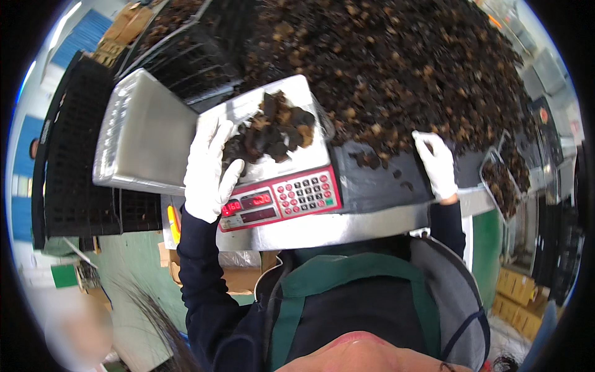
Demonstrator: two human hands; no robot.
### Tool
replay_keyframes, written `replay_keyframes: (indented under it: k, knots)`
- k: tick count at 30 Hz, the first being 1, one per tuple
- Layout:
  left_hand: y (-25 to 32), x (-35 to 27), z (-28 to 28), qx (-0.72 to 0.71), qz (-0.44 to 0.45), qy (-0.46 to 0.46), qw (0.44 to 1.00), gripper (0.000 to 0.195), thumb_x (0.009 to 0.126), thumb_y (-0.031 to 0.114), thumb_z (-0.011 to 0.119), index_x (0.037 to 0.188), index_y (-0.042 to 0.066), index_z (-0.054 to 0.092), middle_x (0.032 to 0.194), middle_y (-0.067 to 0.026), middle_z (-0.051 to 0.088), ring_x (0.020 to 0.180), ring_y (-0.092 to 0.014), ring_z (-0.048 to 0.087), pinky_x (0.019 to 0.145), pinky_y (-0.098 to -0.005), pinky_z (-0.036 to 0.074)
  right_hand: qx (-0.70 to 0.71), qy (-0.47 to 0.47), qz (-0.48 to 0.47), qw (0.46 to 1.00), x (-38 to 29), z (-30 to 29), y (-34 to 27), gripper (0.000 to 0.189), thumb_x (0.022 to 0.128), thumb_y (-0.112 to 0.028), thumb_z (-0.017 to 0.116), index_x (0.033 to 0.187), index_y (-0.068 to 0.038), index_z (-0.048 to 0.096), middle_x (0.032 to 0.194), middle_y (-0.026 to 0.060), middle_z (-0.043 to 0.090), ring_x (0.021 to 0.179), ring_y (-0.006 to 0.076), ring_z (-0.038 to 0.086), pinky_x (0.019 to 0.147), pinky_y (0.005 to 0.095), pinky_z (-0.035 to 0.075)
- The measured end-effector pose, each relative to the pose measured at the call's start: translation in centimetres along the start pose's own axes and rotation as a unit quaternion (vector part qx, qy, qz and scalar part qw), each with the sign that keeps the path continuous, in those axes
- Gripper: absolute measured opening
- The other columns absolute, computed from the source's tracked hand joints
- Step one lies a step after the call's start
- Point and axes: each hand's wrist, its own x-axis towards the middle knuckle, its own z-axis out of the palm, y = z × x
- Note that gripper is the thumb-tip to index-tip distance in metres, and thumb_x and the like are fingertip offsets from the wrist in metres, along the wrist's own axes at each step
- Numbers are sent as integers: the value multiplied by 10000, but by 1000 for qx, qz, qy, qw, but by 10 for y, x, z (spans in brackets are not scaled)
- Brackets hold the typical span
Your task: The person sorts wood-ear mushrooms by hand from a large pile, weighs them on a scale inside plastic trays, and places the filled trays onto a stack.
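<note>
A digital scale with a red keypad panel stands on the steel-edged table. On its pale pan lies a loose heap of dark brown dried pieces, perhaps wood ear fungus. My white-gloved left hand is at the pan's left side, thumb and fingers apart, beside the heap's left end; whether its fingertips touch the pieces is unclear. My right hand, also gloved, has its fingers curled at the near edge of a large spread of similar pieces. A dark bit shows by its fingers, but its grip is unclear.
Left of the scale stands a stack of clear plastic containers or sheets, beside black plastic crates. A yellow-handled tool lies at the table's left edge. Clear containers of dark pieces sit at the right edge.
</note>
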Motion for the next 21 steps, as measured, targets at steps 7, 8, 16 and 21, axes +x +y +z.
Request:
replay_keyframes:
  k: [7,8,16,21]
  knots:
    - [-14,-13,34,-54,-20,-84,995,660,938,291,688,1502,-3,512,1506,-262,540,1346,-411,570,1150,-446,442,-5,20,8,1000,-7,4,-9,205,951,-149,732,1146,-87,746,1026,52,741,792,143,653,750,279,536]
    - [-14,-13,36,-82,-33,-86,992,660,940,277,694,1511,6,504,1503,-262,541,1366,-408,557,1163,-446,428,-13,14,7,1000,-8,5,-15,220,943,-147,735,1155,-92,744,1036,51,734,786,146,650,744,278,535]
    - [-1,-25,28,-186,-104,71,974,701,959,105,670,1602,61,395,1655,-173,293,1536,-304,331,1264,-448,267,-259,-182,-98,943,17,65,-71,595,887,-292,778,1452,-289,590,1485,114,545,1240,325,610,953,429,586]
    - [-4,-51,12,-87,-131,125,980,699,943,163,691,1581,62,424,1634,-222,337,1497,-371,376,1239,-466,294,-150,-104,-136,974,1,62,-33,458,934,-137,711,1376,-251,667,1463,113,580,1244,321,623,1007,380,546]
